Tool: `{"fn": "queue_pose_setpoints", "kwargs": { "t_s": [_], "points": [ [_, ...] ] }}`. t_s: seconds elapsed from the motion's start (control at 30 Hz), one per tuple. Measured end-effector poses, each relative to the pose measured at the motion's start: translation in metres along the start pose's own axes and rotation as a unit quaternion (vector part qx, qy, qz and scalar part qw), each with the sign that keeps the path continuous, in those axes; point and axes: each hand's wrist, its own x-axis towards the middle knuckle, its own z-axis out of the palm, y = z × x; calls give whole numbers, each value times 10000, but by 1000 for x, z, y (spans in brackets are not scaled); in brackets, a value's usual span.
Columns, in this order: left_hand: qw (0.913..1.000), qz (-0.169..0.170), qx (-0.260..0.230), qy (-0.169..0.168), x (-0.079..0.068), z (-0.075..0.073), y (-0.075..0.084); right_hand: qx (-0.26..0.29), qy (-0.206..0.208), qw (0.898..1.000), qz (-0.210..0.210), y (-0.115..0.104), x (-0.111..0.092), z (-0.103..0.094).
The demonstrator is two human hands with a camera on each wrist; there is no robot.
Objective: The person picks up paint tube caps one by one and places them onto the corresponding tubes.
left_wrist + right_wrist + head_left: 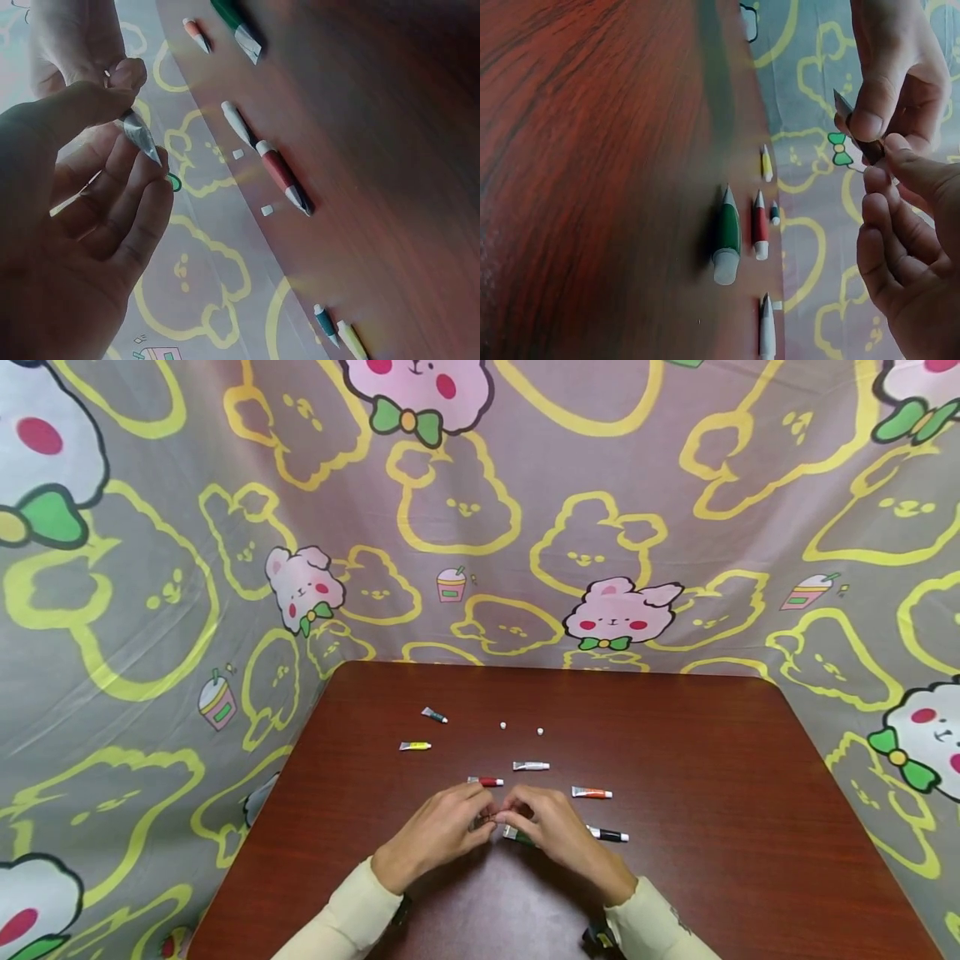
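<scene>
Thumb and fingers of my left hand (444, 822) pinch a small dark paint tube (871, 152) around its body. Its flat silver crimped end (141, 136) sticks out past the left fingers in the left wrist view. My right hand (558, 828) meets the left one over the table, its thumb and index fingertip pinching the tube's other end, which they hide. A green paint tube (727, 226) lies just under the right hand, and a black paint tube (609, 835) lies beside it. Just beyond the left fingers is a red paint tube (487, 782).
On the brown table (750, 860) lie a silver-white paint tube (531, 766), an orange one (592, 792), a yellow one (416, 746) and a dark teal one (434, 715). Two small white caps (540, 732) stand farther back. Patterned cloth (465, 627) hangs behind and at the sides.
</scene>
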Motion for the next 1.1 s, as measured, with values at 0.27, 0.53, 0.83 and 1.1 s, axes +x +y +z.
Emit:
{"fn": "queue_pose_setpoints", "kwargs": {
  "t_s": [0.27,0.53,0.83,1.1],
  "points": [
    [9997,-50,-106,233,-1,0,-5,18,-4,9999,-105,1,0,-2],
    [9994,95,-38,320,-1,1,-8,64,3,9996,292,0,0,-3],
    [9975,333,30,619,2,2,-7,-174,262,9987,409,0,2,1],
    [9977,325,-63,594,2,2,-7,283,317,9987,279,-1,2,-1]
  ]
}}
